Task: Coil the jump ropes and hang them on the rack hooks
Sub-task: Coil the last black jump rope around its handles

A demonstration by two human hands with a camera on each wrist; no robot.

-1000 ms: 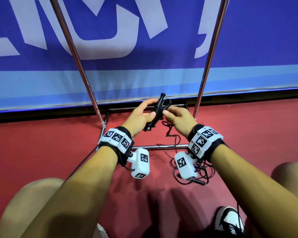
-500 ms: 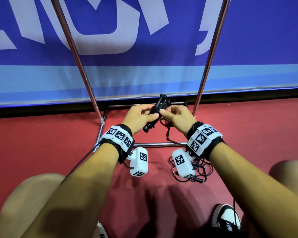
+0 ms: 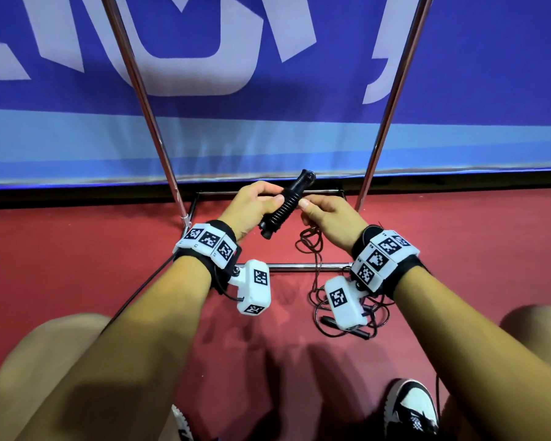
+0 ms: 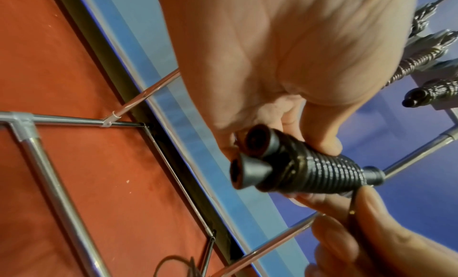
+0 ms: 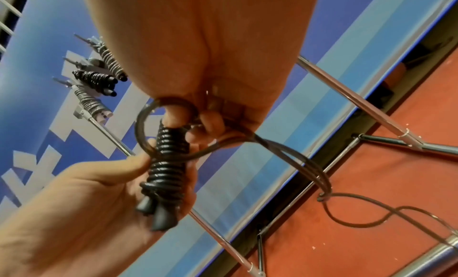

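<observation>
Both hands are busy: left hand point(image 3: 252, 206) is gripping the wrapped rope handles point(image 3: 287, 202), right hand point(image 3: 330, 214) is pinching the loose cord point(image 5: 285, 149).

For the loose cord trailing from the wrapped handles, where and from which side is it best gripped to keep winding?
Grip the loose cord close to the wrapped handles, from the right side, since it leaves the bundle there and trails down to the floor. The right hand already pinches that stretch, while the left hand holds the bundle tilted.

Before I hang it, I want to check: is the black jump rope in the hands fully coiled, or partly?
Partly coiled. Cord wraps the paired handles, but a loose length runs from the right hand to the floor.
</observation>
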